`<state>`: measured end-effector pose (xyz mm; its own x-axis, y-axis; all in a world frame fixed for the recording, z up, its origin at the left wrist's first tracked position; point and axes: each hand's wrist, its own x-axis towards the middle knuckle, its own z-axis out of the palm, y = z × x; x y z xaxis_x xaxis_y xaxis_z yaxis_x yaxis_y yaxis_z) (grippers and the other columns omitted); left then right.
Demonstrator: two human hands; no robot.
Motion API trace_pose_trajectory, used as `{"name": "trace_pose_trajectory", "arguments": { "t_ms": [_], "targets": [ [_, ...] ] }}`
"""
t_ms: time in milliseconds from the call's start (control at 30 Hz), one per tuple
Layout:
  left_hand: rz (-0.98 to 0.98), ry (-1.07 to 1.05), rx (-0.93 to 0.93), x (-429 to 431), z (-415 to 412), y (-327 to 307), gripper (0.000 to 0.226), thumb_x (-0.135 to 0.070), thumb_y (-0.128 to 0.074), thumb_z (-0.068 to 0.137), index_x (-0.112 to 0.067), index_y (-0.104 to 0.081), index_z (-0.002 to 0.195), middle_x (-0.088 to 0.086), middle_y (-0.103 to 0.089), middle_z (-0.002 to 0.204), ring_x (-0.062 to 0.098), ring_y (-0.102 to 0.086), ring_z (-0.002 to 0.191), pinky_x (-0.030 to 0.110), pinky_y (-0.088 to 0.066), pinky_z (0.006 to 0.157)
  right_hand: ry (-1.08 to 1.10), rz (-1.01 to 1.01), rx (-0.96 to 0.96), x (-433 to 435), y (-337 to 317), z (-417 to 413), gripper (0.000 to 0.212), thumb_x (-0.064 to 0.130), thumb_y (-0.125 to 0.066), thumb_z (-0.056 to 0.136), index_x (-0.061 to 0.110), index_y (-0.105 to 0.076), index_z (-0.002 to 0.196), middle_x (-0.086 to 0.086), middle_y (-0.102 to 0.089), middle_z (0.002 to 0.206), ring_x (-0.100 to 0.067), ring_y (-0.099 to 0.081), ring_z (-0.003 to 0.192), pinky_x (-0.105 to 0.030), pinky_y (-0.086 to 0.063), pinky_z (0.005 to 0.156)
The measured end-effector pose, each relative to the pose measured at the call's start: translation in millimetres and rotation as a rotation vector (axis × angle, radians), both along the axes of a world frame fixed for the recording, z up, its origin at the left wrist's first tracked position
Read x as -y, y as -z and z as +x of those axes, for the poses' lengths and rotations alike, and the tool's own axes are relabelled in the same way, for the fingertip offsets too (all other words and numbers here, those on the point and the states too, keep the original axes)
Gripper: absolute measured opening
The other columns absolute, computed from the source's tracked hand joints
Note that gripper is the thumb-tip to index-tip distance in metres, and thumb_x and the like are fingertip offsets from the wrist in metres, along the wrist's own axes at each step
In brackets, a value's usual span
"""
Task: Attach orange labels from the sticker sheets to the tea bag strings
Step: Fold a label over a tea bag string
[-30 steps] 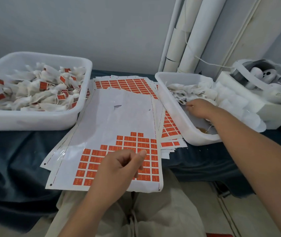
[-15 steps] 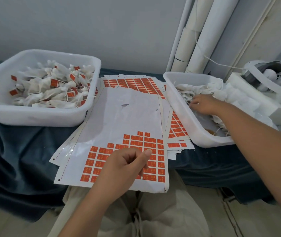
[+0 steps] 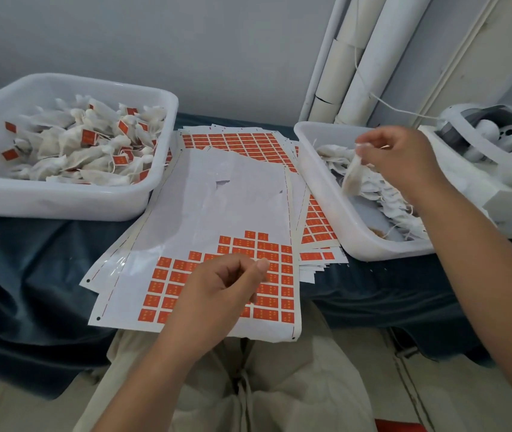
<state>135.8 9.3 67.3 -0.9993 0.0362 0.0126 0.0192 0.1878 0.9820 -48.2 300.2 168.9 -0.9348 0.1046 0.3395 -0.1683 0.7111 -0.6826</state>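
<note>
1. Tea bag point(image 3: 352, 179): we see one white bag hanging from the right hand point(image 3: 404, 163), which pinches its top between thumb and fingertips. It is lifted just above the right tub point(image 3: 320, 194).
2. That tub holds a heap of unlabelled bags point(image 3: 382, 194) with loose strings.
3. The left hand point(image 3: 217, 294) hovers over the near end of the top sticker sheet point(image 3: 217, 213). Its fingers are curled and the thumb lies against the forefinger. We cannot tell whether a label sits between them.
4. Orange labels point(image 3: 273, 294) fill only the near rows of that sheet; the rest of it is bare white backing.
5. More sheets point(image 3: 236, 141) lie fanned underneath, between the two tubs.
6. The left tub point(image 3: 61, 198) is piled with bags that carry orange labels point(image 3: 89, 137).
7. Everything rests on a dark blue cloth point(image 3: 30, 260). We see white pipes point(image 3: 357, 57) against the wall behind.
</note>
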Motion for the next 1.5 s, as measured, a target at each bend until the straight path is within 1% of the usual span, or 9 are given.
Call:
{"name": "trace_pose_trajectory", "arguments": {
  "t_ms": [200, 400, 600, 833, 933, 1033, 1133, 1300, 1500],
  "targets": [
    [-0.012, -0.120, -0.186, -7.4, 10.9, -9.2, 0.031, -0.063, -0.061, 0.086, -0.053, -0.061, 0.115, -0.030, -0.070, 0.108, -0.004, -0.071, 0.099, 0.011, -0.058, 0.070, -0.233, -0.242, 0.051, 57.2, 9.4, 89.0, 0.023, 0.030, -0.073, 0.093, 0.043, -0.071, 0.111, 0.012, -0.074, 0.089, -0.006, -0.073, 0.077, -0.022, -0.057, 0.067],
    [-0.392, -0.086, -0.353, -15.8, 21.2, -12.2, 0.081, -0.067, -0.068, 0.085, -0.043, -0.035, 0.156, -0.027, -0.057, 0.136, -0.007, -0.056, 0.118, 0.012, -0.051, 0.091, -0.367, -0.400, 0.223, 111.2, 58.4, 152.9, 0.030, 0.030, -0.081, 0.091, 0.045, -0.069, 0.114, 0.006, -0.077, 0.089, -0.010, -0.076, 0.084, -0.024, -0.059, 0.070],
    [-0.325, -0.148, -0.382, -13.6, 18.5, -7.9, 0.035, -0.026, -0.073, 0.098, -0.031, -0.071, 0.133, -0.018, -0.078, 0.111, -0.007, -0.070, 0.099, 0.009, -0.055, 0.084, -0.366, -0.628, 0.258, 119.8, 78.8, 167.7, 0.025, 0.033, -0.086, 0.082, 0.040, -0.074, 0.104, 0.000, -0.079, 0.086, -0.014, -0.078, 0.086, -0.018, -0.058, 0.076],
    [0.198, -0.099, -0.111, -7.3, 16.5, -12.1, 0.016, -0.026, -0.080, 0.093, -0.033, -0.081, 0.107, -0.011, -0.081, 0.096, 0.008, -0.078, 0.093, 0.028, -0.061, 0.081, -0.470, -0.777, 0.367, 116.9, 103.9, 168.9, 0.063, 0.078, -0.073, 0.079, 0.038, -0.069, 0.129, -0.002, -0.072, 0.126, -0.024, -0.068, 0.122, -0.054, -0.053, 0.105],
    [0.070, -0.081, -0.187, -3.3, 19.7, -14.4, 0.029, -0.014, -0.079, 0.092, -0.042, -0.082, 0.099, -0.019, -0.080, 0.093, 0.000, -0.076, 0.091, 0.012, -0.057, 0.075, -0.637, -0.684, 0.617, 122.4, 107.3, 174.0, 0.061, 0.071, -0.072, 0.086, 0.022, -0.075, 0.122, -0.008, -0.076, 0.121, -0.029, -0.070, 0.117, -0.059, -0.052, 0.105],
    [-0.225, -0.095, -0.235, 8.0, 20.3, -19.7, 0.038, -0.012, -0.078, 0.088, -0.050, -0.077, 0.097, -0.032, -0.075, 0.088, -0.012, -0.071, 0.086, 0.004, -0.051, 0.070, -0.570, -0.645, 0.638, 121.3, 104.5, 175.6, 0.059, 0.075, -0.077, 0.076, 0.023, -0.079, 0.104, -0.003, -0.075, 0.090, -0.012, -0.067, 0.082, -0.030, -0.055, 0.075],
    [-0.334, -0.062, -0.216, 19.0, 21.7, -28.7, 0.041, -0.018, -0.082, 0.085, -0.058, -0.072, 0.082, -0.035, -0.072, 0.079, -0.013, -0.070, 0.078, 0.005, -0.049, 0.063, -0.578, -0.637, 0.620, 122.0, 102.5, 179.7, 0.032, 0.051, -0.073, 0.094, 0.025, -0.078, 0.112, 0.001, -0.080, 0.106, -0.010, -0.075, 0.098, -0.018, -0.056, 0.080],
    [-0.371, -0.120, -0.136, 41.0, 18.7, -40.1, 0.012, -0.034, -0.083, 0.088, -0.046, -0.079, 0.088, -0.030, -0.074, 0.076, -0.005, -0.072, 0.072, 0.011, -0.053, 0.055, -0.388, -0.629, 0.618, 120.7, 103.3, 176.3, 0.017, 0.050, -0.072, 0.095, 0.039, -0.076, 0.108, 0.019, -0.078, 0.109, -0.003, -0.076, 0.099, -0.031, -0.059, 0.085],
    [-0.543, -0.031, -0.220, 39.7, 17.9, -40.1, 0.010, -0.040, -0.069, 0.096, -0.041, -0.077, 0.091, -0.020, -0.073, 0.076, 0.007, -0.067, 0.070, 0.020, -0.051, 0.059, -0.680, -0.773, 0.711, 121.6, 109.3, 177.6, 0.058, 0.075, -0.065, 0.088, 0.029, -0.071, 0.123, 0.005, -0.073, 0.117, -0.014, -0.070, 0.110, -0.043, -0.047, 0.107]
  ]
}}
